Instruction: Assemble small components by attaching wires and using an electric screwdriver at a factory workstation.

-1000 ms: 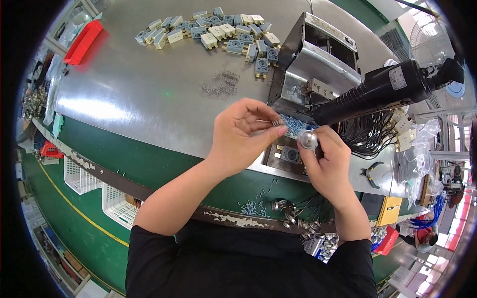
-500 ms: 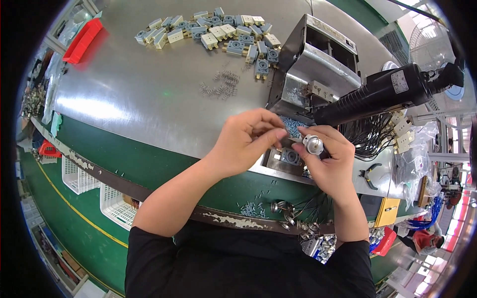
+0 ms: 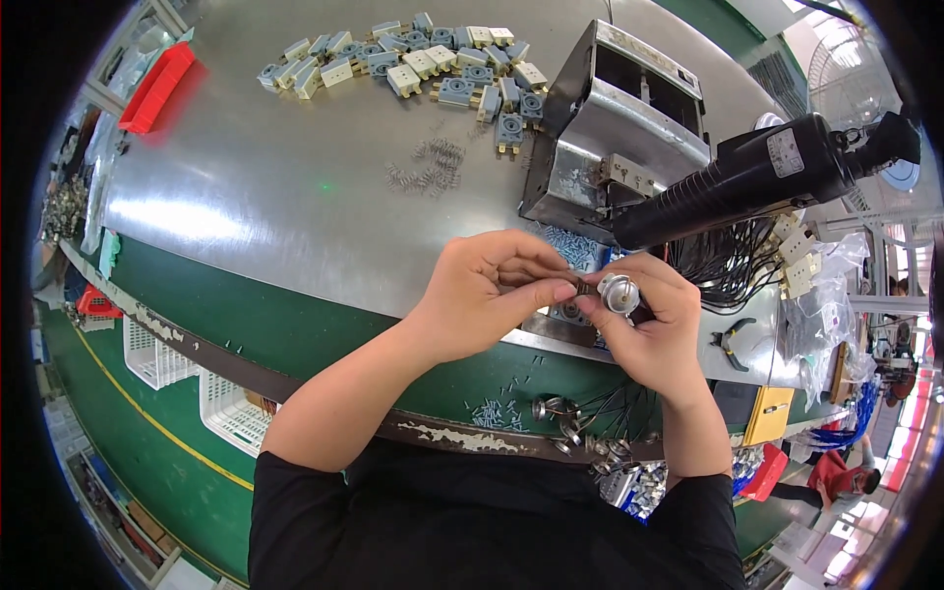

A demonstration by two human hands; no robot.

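Observation:
My right hand (image 3: 657,320) is closed round a round silver metal part (image 3: 619,293) with a dome-like face, held by thumb and fingers. Meeting it from the left, my left hand (image 3: 500,293) is pinched closed on a small ribbed piece that looks like a spring (image 3: 585,286), set against the stem side of the silver part. Fingers cover most of that spot. Under both hands, a grey block (image 3: 572,313) sits in a metal fixture (image 3: 562,330), partly hidden. Small bluish screws (image 3: 570,246) lie just beyond the fingertips.
Loose springs (image 3: 433,165) and several grey-and-cream blocks (image 3: 418,64) lie farther back. A black electric screwdriver (image 3: 728,187) slants beside a metal box (image 3: 629,108) on the right. Pliers (image 3: 730,344), black wires (image 3: 733,270), more screws (image 3: 495,413) and wired silver parts (image 3: 560,418) surround the work spot.
My left hand has moved slightly right and down, bringing its pinched fingers up to the silver part. The right hand keeps its hold nearly in place. The view has shifted a little.

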